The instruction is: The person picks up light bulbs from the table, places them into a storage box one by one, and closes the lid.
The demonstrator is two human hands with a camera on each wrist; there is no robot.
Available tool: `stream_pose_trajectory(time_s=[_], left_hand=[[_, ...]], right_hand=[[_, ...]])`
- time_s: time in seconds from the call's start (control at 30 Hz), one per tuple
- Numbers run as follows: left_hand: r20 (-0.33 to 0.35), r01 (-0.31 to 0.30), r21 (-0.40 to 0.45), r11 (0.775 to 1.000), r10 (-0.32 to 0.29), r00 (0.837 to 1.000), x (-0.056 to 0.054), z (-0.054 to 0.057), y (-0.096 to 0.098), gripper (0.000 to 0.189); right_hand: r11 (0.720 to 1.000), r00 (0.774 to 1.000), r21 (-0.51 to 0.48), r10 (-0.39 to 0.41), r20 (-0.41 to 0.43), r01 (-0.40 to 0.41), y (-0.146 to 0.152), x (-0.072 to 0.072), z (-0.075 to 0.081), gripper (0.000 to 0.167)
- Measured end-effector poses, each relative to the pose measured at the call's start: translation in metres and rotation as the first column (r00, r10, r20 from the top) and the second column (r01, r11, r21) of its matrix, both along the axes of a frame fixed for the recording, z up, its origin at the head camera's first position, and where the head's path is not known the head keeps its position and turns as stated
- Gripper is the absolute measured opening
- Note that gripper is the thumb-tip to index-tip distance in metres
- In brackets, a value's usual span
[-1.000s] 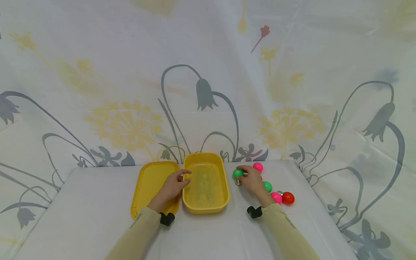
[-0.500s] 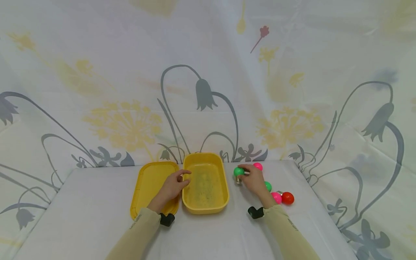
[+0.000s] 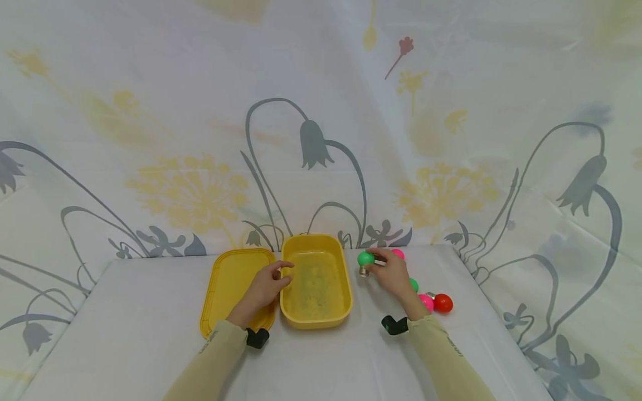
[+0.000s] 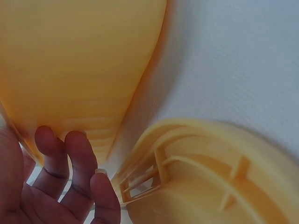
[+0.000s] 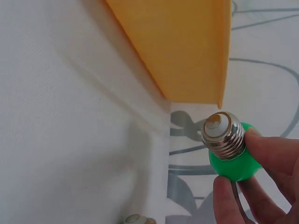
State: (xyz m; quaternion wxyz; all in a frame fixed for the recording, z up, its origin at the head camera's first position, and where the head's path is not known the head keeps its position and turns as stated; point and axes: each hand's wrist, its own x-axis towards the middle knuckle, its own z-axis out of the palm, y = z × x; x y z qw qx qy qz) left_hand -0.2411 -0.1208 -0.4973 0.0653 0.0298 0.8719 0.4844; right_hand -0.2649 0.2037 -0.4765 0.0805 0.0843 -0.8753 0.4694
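Observation:
In the head view, my right hand [image 3: 390, 273] pinches a green light bulb [image 3: 366, 258] by its round globe. The bulb's silver screw base [image 5: 225, 135] points toward the camera in the right wrist view, with thumb and fingers on the green part. A yellow plastic box [image 3: 313, 324] stands to the left of this bulb. My left hand [image 3: 264, 285] is at the box's left rim, fingers loosely bent, with nothing seen in its grasp. In the left wrist view, its fingers [image 4: 79, 154] are near the box wall; whether they touch it I cannot tell.
A yellow lid [image 3: 236, 278] lies left of the box, partly under the left arm. Right of the right hand lie a red bulb [image 3: 443, 303], a pink bulb [image 3: 426, 302], a green bulb [image 3: 413, 284] and another pink bulb [image 3: 398, 253]. A patterned curtain [image 3: 321, 184] hangs behind the white table [image 3: 150, 334].
My right hand has raised the green bulb slightly, and its screw base has swung more downward and into view. The left hand, box and lid stay where they were.

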Motion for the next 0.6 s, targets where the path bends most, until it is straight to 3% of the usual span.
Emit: stream_pose_trajectory(time_s=[0.2,0.6], left_hand=[[-0.019,0.001,0.004,1.000,-0.001,1.000,0.000,-0.001,0.000,0.031],[-0.031,0.002,-0.001,1.000,-0.002,1.000,0.000,-0.001,0.000,0.031]], right_hand=[[0.997,0.999,-0.065,0.042,-0.016,-0.043,-0.004,0.000,0.006,0.041],[0.992,0.996,-0.087,0.088,0.023,-0.086,-0.021,0.002,0.023,0.040]])
